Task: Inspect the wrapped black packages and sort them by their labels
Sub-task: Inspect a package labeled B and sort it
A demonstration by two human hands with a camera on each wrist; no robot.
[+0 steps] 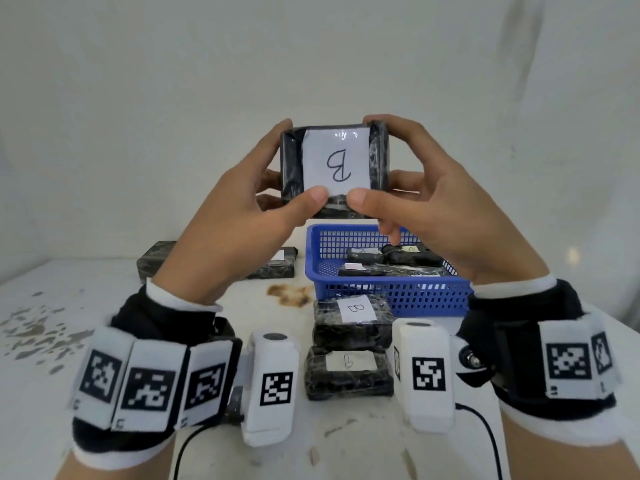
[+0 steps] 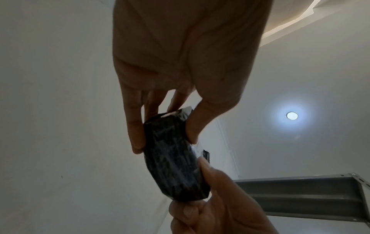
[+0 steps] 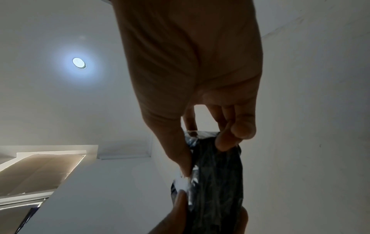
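Head view, item one: black film-wrapped rectangular package (image 1: 334,168) with a white paper label marked B, raised above the white stained desk (image 1: 52,341), left hand (image 1: 242,209) and right hand (image 1: 433,209) both with fingers curled around its ends. Item two: blue perforated plastic basket (image 1: 391,289), several labelled packages inside. Two B-labelled packages (image 1: 349,348) lie just before it; others lie at far left. Sorting partly done, apparently.

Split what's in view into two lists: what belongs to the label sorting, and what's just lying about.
Belongs to the job:
held B package, in left hand and right hand
two stacked B packages
blue basket with packages
packages at the back left

Lying about:
brown stain
black cable
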